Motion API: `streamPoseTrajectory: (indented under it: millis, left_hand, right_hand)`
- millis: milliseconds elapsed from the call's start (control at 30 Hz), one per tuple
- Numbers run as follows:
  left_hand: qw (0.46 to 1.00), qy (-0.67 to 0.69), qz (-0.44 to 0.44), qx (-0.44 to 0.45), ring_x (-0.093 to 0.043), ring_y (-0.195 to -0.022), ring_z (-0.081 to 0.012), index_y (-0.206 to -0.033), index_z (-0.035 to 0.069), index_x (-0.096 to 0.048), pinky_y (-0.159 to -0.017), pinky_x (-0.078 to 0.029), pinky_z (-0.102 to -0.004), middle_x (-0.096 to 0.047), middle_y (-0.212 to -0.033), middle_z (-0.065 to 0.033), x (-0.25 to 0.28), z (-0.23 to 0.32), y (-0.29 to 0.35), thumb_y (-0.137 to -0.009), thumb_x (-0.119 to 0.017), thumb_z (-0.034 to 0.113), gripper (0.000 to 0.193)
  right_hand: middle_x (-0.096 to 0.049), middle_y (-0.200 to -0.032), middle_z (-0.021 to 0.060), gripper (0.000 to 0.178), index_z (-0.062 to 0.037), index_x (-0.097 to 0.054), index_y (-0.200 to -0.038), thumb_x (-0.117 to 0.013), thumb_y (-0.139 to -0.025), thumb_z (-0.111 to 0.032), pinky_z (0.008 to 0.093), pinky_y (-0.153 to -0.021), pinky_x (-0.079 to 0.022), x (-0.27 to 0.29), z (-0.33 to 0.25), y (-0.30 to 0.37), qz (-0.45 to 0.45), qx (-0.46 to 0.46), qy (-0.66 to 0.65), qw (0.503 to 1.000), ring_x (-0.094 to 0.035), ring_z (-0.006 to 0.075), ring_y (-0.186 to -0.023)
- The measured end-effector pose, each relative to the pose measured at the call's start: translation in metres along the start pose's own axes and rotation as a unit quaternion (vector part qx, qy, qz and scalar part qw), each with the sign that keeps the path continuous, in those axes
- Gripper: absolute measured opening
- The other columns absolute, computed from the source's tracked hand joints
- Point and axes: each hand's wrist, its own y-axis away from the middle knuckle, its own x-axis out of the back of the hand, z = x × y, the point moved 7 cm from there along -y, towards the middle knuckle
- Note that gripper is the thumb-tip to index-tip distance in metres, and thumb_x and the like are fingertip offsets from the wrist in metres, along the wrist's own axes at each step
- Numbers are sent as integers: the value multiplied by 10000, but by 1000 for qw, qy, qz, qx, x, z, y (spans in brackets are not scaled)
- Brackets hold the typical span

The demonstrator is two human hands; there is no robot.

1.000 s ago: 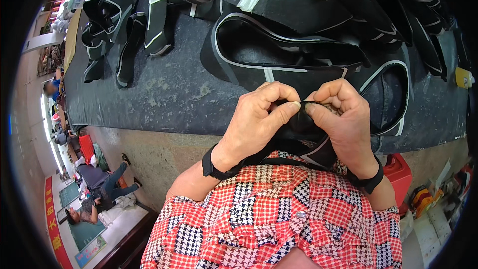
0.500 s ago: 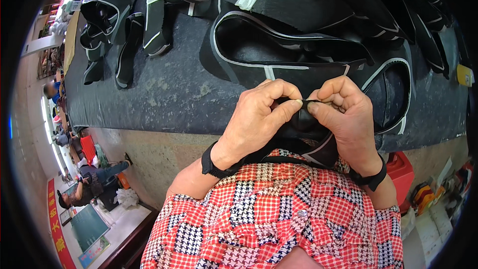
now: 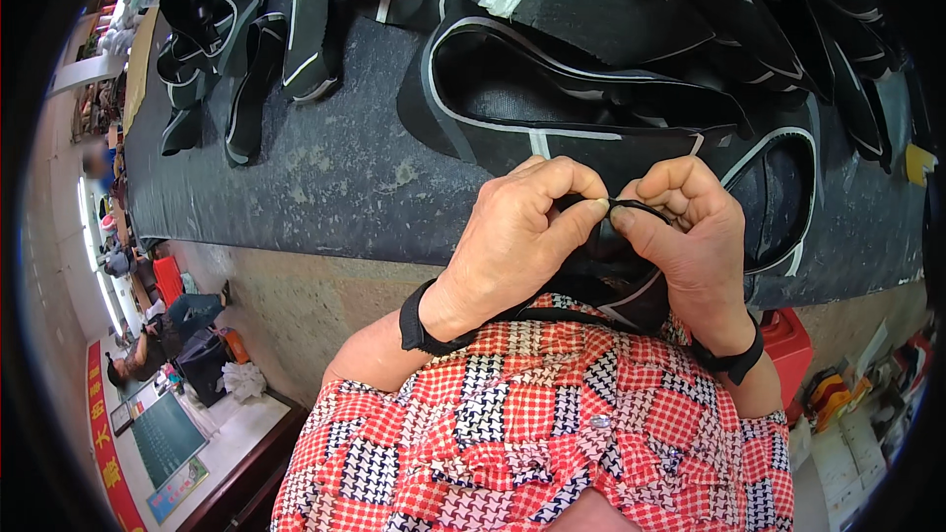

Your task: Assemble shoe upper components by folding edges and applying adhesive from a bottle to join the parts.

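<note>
In front of my chest, my left hand (image 3: 517, 232) and my right hand (image 3: 695, 236) meet nearly tip to tip. Each pinches, between thumb and curled fingers, the thin dark edge of a black leather-like piece (image 3: 609, 248). The piece hangs below my fingers toward my shirt, and a pale strip runs along part of it. My palms and fingers hide much of the rest. Just beyond my hands lies a wide black looped piece (image 3: 581, 145) with pale tape along its edges. A smaller black loop with pale edging (image 3: 814, 172) rests to the right of my right hand.
Similar black pieces (image 3: 310, 25) are heaped along the back of the dark, scuffed worktable (image 3: 325, 182). A yellow object (image 3: 919, 166) sits at its right edge. A red stool (image 3: 788, 340) stands by my right arm. At far left, another person (image 3: 148, 350) is beside a desk.
Both hands keep their pinch, with my fingertips slightly farther apart and more of the dark edge showing by my right thumb. The view shifts a little; the person at far left has changed posture.
</note>
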Motion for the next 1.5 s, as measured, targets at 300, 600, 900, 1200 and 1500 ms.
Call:
streamPoseTrajectory:
  millis: [300,600,900,1200,1500]
  left_hand:
    - [985,148,30,79,-570,-749,-63,-1102,32,-463,-661,-464,-178,-610,-831,-50,3,0,2,-798,-568,-56,333]
    - [987,111,-68,90,-560,-753,-64,-937,-26,-623,-665,-455,-183,-615,-853,-29,2,7,-4,-801,-587,-13,141]
    - [978,149,-77,121,-508,-648,-47,-863,1,-605,-590,-420,-179,-573,-751,4,-9,6,-10,-816,-595,90,101]
    - [963,243,-64,94,-511,-673,-59,-853,10,-599,-601,-416,-197,-580,-766,1,-11,16,-15,-822,-591,108,104]
    - [953,280,-65,99,-498,-672,-47,-832,35,-599,-603,-392,-184,-567,-755,18,-16,12,-17,-834,-595,154,120]
  right_hand:
    - [-601,-795,56,209,-11,-460,-854,-581,-727,103,150,-590,-437,0,-9,2,12,51,-29,998,-544,41,-688]
    - [-600,-810,63,229,-20,-447,-855,-581,-717,104,152,-606,-447,3,-12,2,-6,58,-34,998,-546,45,-694]
    - [-590,-812,62,234,-16,-447,-866,-595,-715,84,161,-610,-446,12,-13,-4,-26,60,-55,996,-539,47,-691]
    - [-589,-755,38,322,9,-464,-941,-667,-693,35,158,-562,-427,12,-31,-3,-76,-35,9,996,-533,49,-657]
    - [-596,-721,18,258,15,-501,-928,-643,-711,14,164,-579,-432,12,-31,-3,-52,-55,46,996,-543,50,-657]
